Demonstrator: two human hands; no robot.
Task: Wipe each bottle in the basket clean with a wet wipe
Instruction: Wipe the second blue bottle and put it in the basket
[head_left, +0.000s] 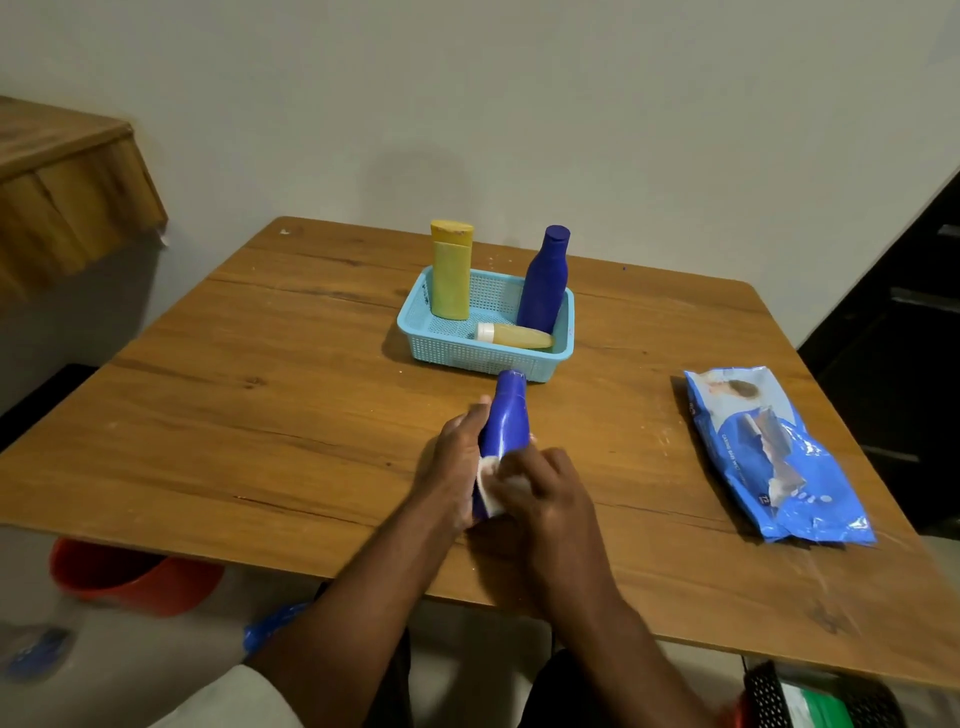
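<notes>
White wipe (496, 486) half-hidden between blurred hands (498, 467)

bottles (543, 280) – 4 | basket (441, 353) – 1 | wipe packs (774, 452) – 1 | wipes (493, 486) – 1

Blue bottle (506, 415) held tilted above the bench, white wet wipe (496, 483) against its lower end, light blue basket (483, 358) holding upright yellow bottle (451, 270), upright dark blue bottle (543, 283), small yellow bottle (514, 335) lying flat
</notes>
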